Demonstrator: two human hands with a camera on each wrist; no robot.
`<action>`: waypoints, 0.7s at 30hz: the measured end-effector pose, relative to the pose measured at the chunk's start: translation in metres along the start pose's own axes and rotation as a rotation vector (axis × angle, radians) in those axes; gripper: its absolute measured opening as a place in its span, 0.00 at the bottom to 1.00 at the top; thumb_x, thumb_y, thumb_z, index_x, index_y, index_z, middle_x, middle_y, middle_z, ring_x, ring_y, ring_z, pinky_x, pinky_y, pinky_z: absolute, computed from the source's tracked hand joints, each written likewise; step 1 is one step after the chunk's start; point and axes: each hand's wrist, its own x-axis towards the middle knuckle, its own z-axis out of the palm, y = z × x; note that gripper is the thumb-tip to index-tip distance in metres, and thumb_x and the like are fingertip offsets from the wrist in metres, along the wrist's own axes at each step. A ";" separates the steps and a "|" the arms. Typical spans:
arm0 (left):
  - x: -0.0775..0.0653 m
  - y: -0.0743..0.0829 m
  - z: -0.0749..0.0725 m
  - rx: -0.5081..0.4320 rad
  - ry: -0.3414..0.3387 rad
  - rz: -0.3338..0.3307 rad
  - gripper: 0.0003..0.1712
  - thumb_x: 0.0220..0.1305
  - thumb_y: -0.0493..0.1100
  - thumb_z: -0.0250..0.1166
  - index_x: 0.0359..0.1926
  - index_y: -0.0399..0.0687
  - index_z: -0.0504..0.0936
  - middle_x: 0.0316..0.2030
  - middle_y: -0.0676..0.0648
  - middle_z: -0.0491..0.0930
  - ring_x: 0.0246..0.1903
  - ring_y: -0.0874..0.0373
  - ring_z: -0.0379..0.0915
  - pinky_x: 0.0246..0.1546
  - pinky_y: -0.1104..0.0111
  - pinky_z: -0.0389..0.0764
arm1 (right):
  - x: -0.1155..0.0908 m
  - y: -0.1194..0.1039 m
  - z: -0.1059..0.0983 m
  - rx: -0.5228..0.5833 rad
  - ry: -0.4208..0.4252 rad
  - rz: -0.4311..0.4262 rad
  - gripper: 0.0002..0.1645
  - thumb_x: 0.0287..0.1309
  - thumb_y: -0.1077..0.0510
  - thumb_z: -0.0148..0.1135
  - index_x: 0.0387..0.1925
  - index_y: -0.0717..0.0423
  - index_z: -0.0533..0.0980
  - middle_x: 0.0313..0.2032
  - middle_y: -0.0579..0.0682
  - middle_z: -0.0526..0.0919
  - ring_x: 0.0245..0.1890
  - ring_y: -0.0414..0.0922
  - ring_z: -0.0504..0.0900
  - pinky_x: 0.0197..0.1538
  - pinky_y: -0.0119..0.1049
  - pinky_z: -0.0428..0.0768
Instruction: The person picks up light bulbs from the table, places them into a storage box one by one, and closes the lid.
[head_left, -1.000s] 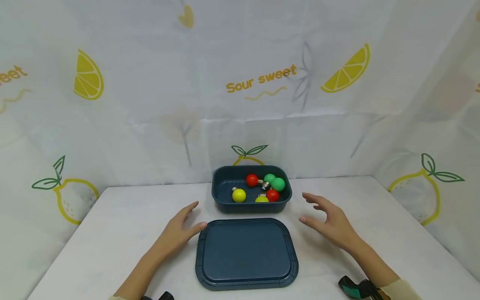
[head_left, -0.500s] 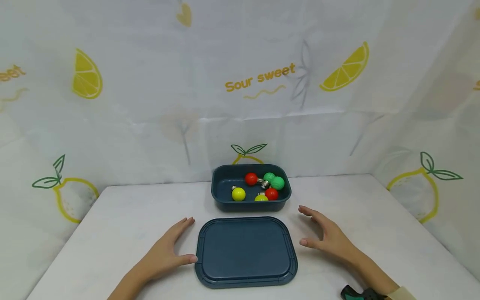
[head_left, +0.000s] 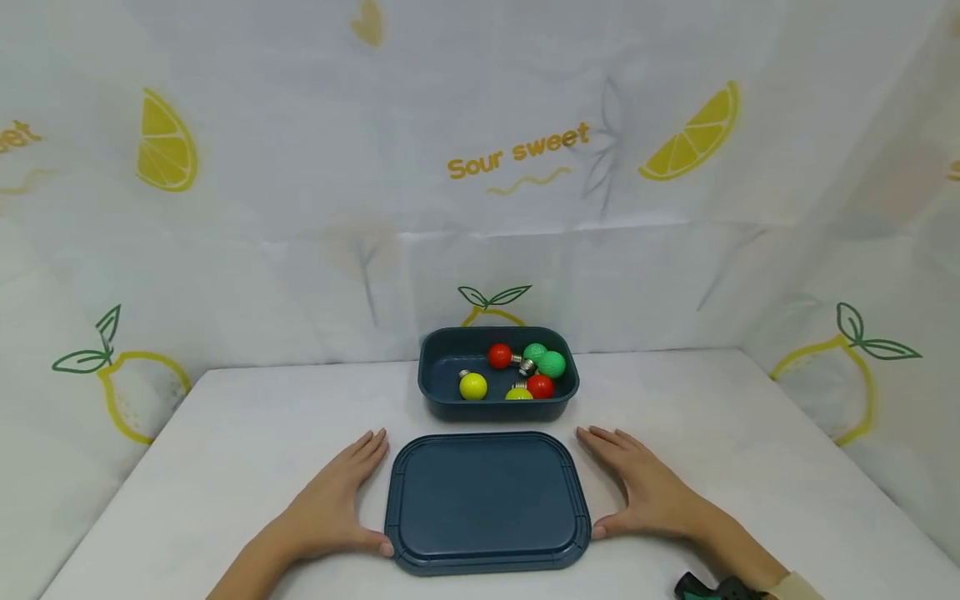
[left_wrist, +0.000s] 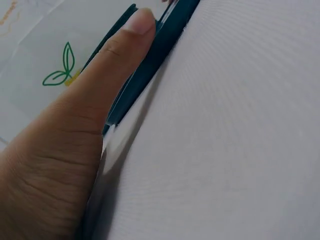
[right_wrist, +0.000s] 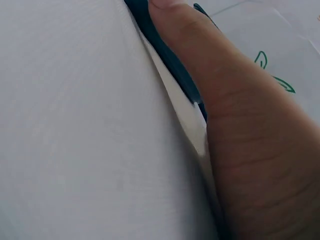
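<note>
A dark blue, flat, rounded rectangular lid (head_left: 489, 502) lies on the white table in the head view. My left hand (head_left: 327, 505) is at its left side, fingers extended forward and thumb tip at the lid's near left edge. On the opposite side is my right hand (head_left: 651, 492), its fingers pointing forward and its thumb at the right edge. Both wrist views show the left thumb (left_wrist: 115, 60) and right thumb (right_wrist: 200, 45) against the dark blue rim; whether they press on it I cannot tell. The other fingers are hidden there.
Behind the lid stands a dark blue box (head_left: 498, 411) holding several small bulbs: yellow bulbs (head_left: 473, 386), red bulbs (head_left: 499, 356) and green bulbs (head_left: 552, 364), with metal screw bases. A white curtain (head_left: 315, 208) with lemon prints hangs behind the white table (head_left: 262, 417).
Both hands have come back toward the near side and lowered beside the lid. The right hand has moved left to the lid's edge. The lid and box appear to stay in place.
</note>
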 end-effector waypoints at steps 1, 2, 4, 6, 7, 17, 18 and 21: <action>-0.001 0.000 0.000 0.015 0.001 0.019 0.80 0.25 0.87 0.71 0.75 0.42 0.64 0.76 0.43 0.62 0.76 0.39 0.57 0.77 0.56 0.57 | 0.000 -0.001 0.001 -0.021 -0.006 -0.016 0.75 0.29 0.16 0.72 0.75 0.51 0.64 0.72 0.51 0.71 0.72 0.58 0.69 0.81 0.44 0.48; -0.001 0.000 0.000 0.031 -0.004 0.035 0.82 0.24 0.88 0.70 0.75 0.41 0.64 0.77 0.44 0.62 0.77 0.40 0.56 0.80 0.63 0.48 | 0.000 -0.001 0.002 -0.040 -0.011 -0.036 0.76 0.28 0.14 0.70 0.75 0.53 0.64 0.73 0.51 0.71 0.73 0.58 0.68 0.82 0.36 0.41; -0.001 0.002 0.001 0.047 -0.026 0.057 0.84 0.22 0.89 0.69 0.76 0.41 0.63 0.77 0.45 0.60 0.77 0.42 0.54 0.80 0.70 0.36 | -0.001 -0.003 0.003 -0.080 -0.013 -0.076 0.78 0.28 0.12 0.67 0.75 0.56 0.64 0.74 0.52 0.69 0.73 0.58 0.67 0.78 0.22 0.30; -0.001 0.004 0.003 0.059 -0.049 0.065 0.86 0.20 0.91 0.67 0.77 0.42 0.61 0.78 0.46 0.59 0.78 0.44 0.53 0.80 0.67 0.32 | -0.001 -0.005 0.005 -0.113 -0.014 -0.117 0.79 0.29 0.10 0.64 0.74 0.57 0.64 0.74 0.54 0.68 0.74 0.58 0.66 0.76 0.19 0.25; 0.000 0.006 0.004 0.065 -0.060 0.064 0.87 0.20 0.92 0.66 0.77 0.42 0.60 0.78 0.46 0.58 0.78 0.44 0.52 0.81 0.62 0.34 | -0.002 -0.006 0.005 -0.122 -0.013 -0.131 0.79 0.29 0.10 0.64 0.74 0.58 0.64 0.74 0.54 0.67 0.74 0.58 0.66 0.76 0.19 0.24; 0.008 0.007 0.007 0.116 -0.043 0.064 0.87 0.20 0.93 0.64 0.76 0.42 0.62 0.77 0.45 0.61 0.77 0.45 0.56 0.76 0.41 0.54 | 0.001 -0.008 0.002 -0.103 -0.025 -0.132 0.73 0.36 0.13 0.64 0.75 0.54 0.64 0.74 0.52 0.68 0.74 0.58 0.65 0.76 0.20 0.25; 0.010 0.007 0.008 0.121 -0.040 0.066 0.86 0.20 0.93 0.64 0.76 0.42 0.62 0.77 0.45 0.62 0.77 0.44 0.56 0.75 0.41 0.54 | 0.001 -0.008 0.001 -0.095 -0.032 -0.121 0.73 0.36 0.13 0.64 0.75 0.54 0.64 0.74 0.52 0.68 0.74 0.58 0.65 0.76 0.19 0.25; 0.016 0.006 0.009 0.122 -0.048 0.056 0.86 0.20 0.93 0.64 0.76 0.43 0.63 0.77 0.46 0.62 0.77 0.45 0.56 0.76 0.42 0.54 | 0.003 -0.007 0.001 -0.070 -0.045 -0.090 0.74 0.34 0.13 0.65 0.75 0.55 0.64 0.74 0.52 0.68 0.75 0.57 0.65 0.75 0.18 0.25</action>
